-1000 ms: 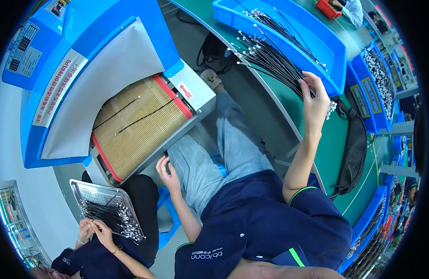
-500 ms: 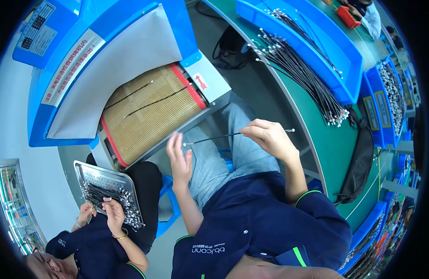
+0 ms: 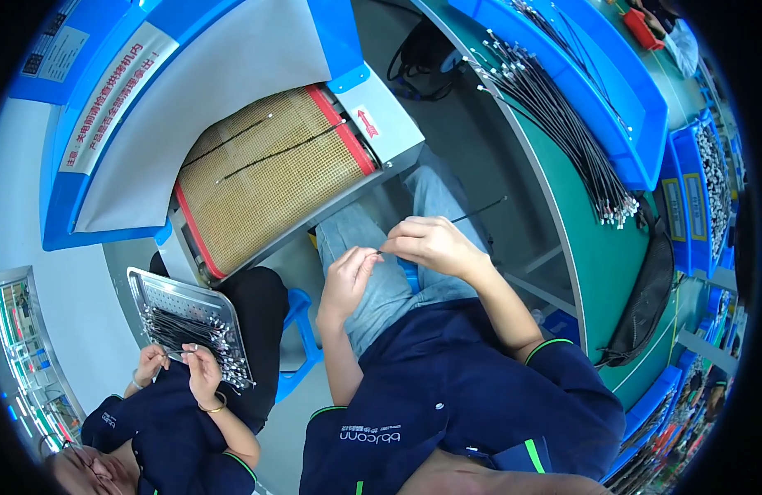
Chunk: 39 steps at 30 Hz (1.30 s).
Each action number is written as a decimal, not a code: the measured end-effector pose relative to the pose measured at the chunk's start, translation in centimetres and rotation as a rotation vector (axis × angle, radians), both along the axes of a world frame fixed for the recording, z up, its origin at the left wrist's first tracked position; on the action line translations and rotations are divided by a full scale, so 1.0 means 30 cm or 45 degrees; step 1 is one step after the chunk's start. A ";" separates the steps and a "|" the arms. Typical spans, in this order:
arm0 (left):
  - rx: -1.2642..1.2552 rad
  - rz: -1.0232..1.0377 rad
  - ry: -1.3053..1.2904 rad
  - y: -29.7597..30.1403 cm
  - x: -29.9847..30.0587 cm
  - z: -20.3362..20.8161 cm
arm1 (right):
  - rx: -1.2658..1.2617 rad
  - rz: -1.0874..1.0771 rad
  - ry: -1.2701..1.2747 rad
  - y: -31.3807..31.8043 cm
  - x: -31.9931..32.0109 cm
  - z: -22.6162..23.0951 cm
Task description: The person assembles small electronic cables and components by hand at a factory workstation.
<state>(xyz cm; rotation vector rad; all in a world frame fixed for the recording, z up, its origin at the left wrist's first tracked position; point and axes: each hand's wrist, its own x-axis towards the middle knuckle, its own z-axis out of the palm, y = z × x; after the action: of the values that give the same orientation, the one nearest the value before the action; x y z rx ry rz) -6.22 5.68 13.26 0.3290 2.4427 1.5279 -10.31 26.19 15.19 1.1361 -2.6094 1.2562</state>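
Over my lap, my left hand [image 3: 348, 280] and my right hand [image 3: 433, 247] meet with their fingertips pinched at one end of a thin black cable [image 3: 480, 209]. The cable's free length sticks out past the back of my right hand, up and to the right. Its pinched end is mostly hidden by my fingers. In front of me is a machine with a tan mesh conveyor belt [image 3: 265, 186] edged in red. Two black cables lie on it, a nearer cable [image 3: 282, 151] and a farther cable [image 3: 226, 142].
On the green bench [image 3: 554, 165] at right lie a bundle of black cables [image 3: 562, 132], a blue bin [image 3: 645, 148] and a black pouch [image 3: 645, 305]. At left, a co-worker's hands [image 3: 201, 375] work over a metal tray [image 3: 232, 309] of cables. A blue stool [image 3: 302, 346] stands between us.
My left hand, spread beside the cable's end before, has closed its fingertips on it. My right hand has moved left to meet it, and more cable trails out behind. The view has shifted slightly.
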 end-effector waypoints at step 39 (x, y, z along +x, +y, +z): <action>-0.221 0.105 0.741 -0.020 -0.011 -0.097 | -0.084 -0.052 -0.369 0.019 0.010 -0.129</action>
<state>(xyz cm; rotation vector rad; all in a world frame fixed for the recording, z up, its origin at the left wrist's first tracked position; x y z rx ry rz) -6.55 5.07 10.34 0.7340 3.0369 1.3782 -10.01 26.77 11.33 0.9487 -2.7457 1.5933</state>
